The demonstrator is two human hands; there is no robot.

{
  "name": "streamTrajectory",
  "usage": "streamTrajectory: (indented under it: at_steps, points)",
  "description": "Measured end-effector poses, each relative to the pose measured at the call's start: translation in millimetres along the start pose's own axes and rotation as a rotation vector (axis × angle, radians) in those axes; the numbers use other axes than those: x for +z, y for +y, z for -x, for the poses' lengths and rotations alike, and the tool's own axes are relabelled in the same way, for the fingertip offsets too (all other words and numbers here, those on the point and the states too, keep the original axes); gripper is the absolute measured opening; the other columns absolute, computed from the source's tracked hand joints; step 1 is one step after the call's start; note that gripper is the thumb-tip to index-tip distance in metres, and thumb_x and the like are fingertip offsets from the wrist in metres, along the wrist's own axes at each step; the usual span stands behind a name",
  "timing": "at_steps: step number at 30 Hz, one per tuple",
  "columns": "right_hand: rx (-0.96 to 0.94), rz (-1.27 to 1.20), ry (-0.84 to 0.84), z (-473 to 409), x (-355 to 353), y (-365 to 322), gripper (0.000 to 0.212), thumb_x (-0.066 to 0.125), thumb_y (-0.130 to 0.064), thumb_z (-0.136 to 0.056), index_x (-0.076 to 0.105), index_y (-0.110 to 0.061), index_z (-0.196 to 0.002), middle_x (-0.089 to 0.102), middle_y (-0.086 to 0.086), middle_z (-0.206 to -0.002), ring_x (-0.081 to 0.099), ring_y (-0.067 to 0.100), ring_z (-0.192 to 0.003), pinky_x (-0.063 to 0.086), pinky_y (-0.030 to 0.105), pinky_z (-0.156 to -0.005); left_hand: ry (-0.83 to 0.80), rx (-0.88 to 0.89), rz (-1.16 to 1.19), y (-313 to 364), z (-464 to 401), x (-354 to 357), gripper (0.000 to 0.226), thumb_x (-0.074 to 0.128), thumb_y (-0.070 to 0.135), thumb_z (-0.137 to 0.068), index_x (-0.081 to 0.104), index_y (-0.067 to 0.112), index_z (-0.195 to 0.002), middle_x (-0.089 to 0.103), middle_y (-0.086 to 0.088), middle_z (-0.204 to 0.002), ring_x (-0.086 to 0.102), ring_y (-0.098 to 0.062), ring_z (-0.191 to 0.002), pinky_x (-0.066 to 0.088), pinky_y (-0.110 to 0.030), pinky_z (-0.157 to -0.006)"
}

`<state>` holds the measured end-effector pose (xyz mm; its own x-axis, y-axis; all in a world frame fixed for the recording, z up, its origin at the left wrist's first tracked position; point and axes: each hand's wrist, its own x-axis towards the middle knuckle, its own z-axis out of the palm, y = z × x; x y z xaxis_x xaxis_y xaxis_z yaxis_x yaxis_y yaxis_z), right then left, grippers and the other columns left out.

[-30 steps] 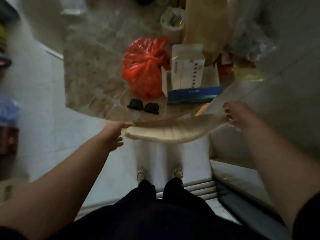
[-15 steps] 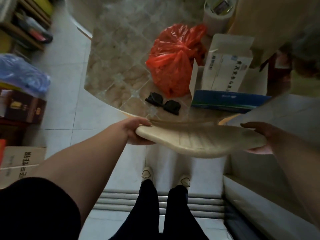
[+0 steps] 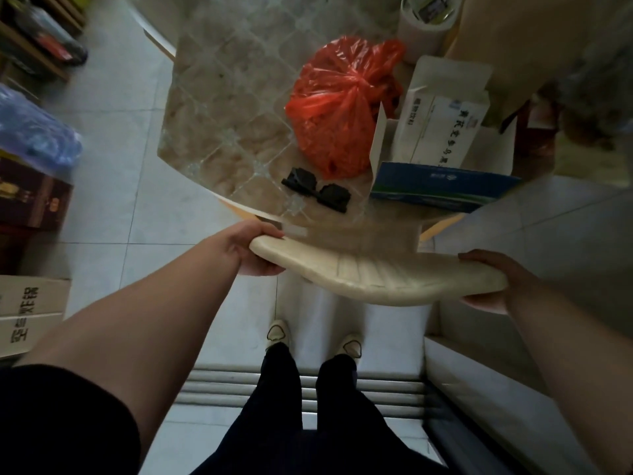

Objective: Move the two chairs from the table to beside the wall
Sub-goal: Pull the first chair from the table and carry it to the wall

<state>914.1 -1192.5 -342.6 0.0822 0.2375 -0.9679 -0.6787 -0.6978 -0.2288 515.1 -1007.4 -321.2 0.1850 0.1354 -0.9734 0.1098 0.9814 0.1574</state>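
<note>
A cream plastic chair (image 3: 380, 277) shows only the curved top of its backrest, just in front of the round table (image 3: 226, 132) with its patterned glass top. My left hand (image 3: 255, 250) grips the backrest's left end, thumb on top. At the right end my right hand (image 3: 496, 281) wraps the edge from the side. The chair's seat and legs are hidden below the backrest. No second chair is in view.
On the table lie a red plastic bag (image 3: 339, 104), black sunglasses (image 3: 317, 193), an open white and blue box (image 3: 442, 145) and a white tub (image 3: 426, 25). Cardboard boxes (image 3: 27, 313) and shelves line the left. A sliding-door track (image 3: 301, 389) runs under my feet; a white wall (image 3: 561, 234) is right.
My hands went from reaching for the backrest ends to closing on them. The backrest has come a little nearer to me, away from the table edge.
</note>
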Motion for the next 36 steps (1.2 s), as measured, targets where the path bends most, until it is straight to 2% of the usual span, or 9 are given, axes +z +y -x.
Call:
streamTrajectory:
  at_steps: [5,9,12,15,19,23,28,30,36]
  points:
    - [-0.015,0.026,-0.012,16.1,-5.2,47.6,0.038,0.075,-0.015,-0.067,0.06,-0.009,-0.101,0.073,0.017,-0.072,0.066,0.033,-0.08,0.058,0.042,-0.068,0.005,-0.004,-0.007,-40.0,17.2,-28.2,0.035,0.064,0.008,-0.084,0.052,0.001,-0.116,0.067,-0.022,-0.095,0.068,-0.035,-0.083,0.062,-0.043,-0.062]
    - [0.003,0.046,-0.034,31.6,-1.5,80.4,0.04,0.076,-0.017,-0.063,0.06,-0.007,-0.098,0.073,0.016,-0.066,0.072,0.031,-0.058,0.06,0.04,-0.055,-0.026,-0.014,0.0,-68.6,31.6,-53.6,0.05,0.069,0.005,-0.071,0.051,0.0,-0.118,0.075,-0.024,-0.079,0.075,-0.038,-0.065,0.062,-0.045,-0.063]
    - [0.011,0.073,-0.005,43.2,4.2,102.4,0.05,0.079,-0.019,-0.059,0.059,-0.006,-0.103,0.074,0.019,-0.067,0.072,0.034,-0.059,0.061,0.045,-0.065,-0.008,0.0,0.048,-83.7,46.4,-72.5,0.057,0.07,0.003,-0.071,0.05,0.001,-0.124,0.069,-0.026,-0.1,0.071,-0.041,-0.085,0.062,-0.049,-0.068]
    - [0.014,0.067,0.01,58.0,19.5,125.8,0.058,0.078,-0.018,-0.064,0.055,-0.004,-0.115,0.072,0.022,-0.082,0.068,0.036,-0.072,0.056,0.043,-0.077,-0.006,0.0,0.076,-98.0,65.2,-97.0,0.055,0.068,0.003,-0.075,0.048,0.0,-0.126,0.06,-0.024,-0.112,0.063,-0.039,-0.096,0.061,-0.045,-0.073]
    - [0.029,0.1,0.002,86.1,53.5,161.0,0.064,0.073,-0.019,-0.065,0.05,-0.004,-0.122,0.059,0.025,-0.107,0.06,0.036,-0.086,0.054,0.044,-0.075,-0.009,0.005,0.112,-122.5,93.1,-137.0,0.053,0.066,0.002,-0.071,0.048,0.005,-0.121,0.056,-0.021,-0.114,0.059,-0.035,-0.096,0.054,-0.042,-0.076]
    - [0.042,0.066,-0.043,117.6,81.9,218.5,0.054,0.07,-0.018,-0.071,0.052,-0.001,-0.119,0.061,0.029,-0.101,0.061,0.039,-0.087,0.057,0.045,-0.071,-0.025,0.039,0.133,-139.9,114.3,-189.8,0.054,0.067,-0.001,-0.069,0.047,0.004,-0.119,0.054,-0.021,-0.12,0.056,-0.035,-0.103,0.044,-0.038,-0.102]
    - [0.053,-0.035,-0.061,147.1,102.1,299.1,0.06,0.065,-0.019,-0.073,0.047,0.001,-0.126,0.06,0.028,-0.093,0.058,0.038,-0.082,0.057,0.043,-0.066,-0.062,0.025,0.059,-160.4,136.8,-243.6,0.054,0.069,-0.002,-0.068,0.048,-0.002,-0.118,0.055,-0.024,-0.109,0.059,-0.039,-0.088,0.054,-0.041,-0.073]
    - [0.04,-0.082,-0.085,163.6,113.2,333.8,0.062,0.066,-0.019,-0.072,0.045,0.004,-0.126,0.06,0.028,-0.091,0.058,0.038,-0.078,0.058,0.041,-0.055,-0.088,0.011,0.048,-179.5,151.8,-270.3,0.051,0.07,-0.002,-0.069,0.048,-0.002,-0.115,0.056,-0.025,-0.105,0.061,-0.041,-0.083,0.054,-0.042,-0.071]
    - [0.013,-0.134,-0.097,196.7,151.7,403.3,0.061,0.068,-0.016,-0.07,0.045,0.004,-0.123,0.062,0.032,-0.087,0.059,0.038,-0.077,0.055,0.034,-0.063,-0.111,0.012,0.059,-217.5,192.4,-341.5,0.049,0.065,0.002,-0.075,0.045,-0.001,-0.12,0.054,-0.025,-0.112,0.056,-0.037,-0.094,0.054,-0.04,-0.068]
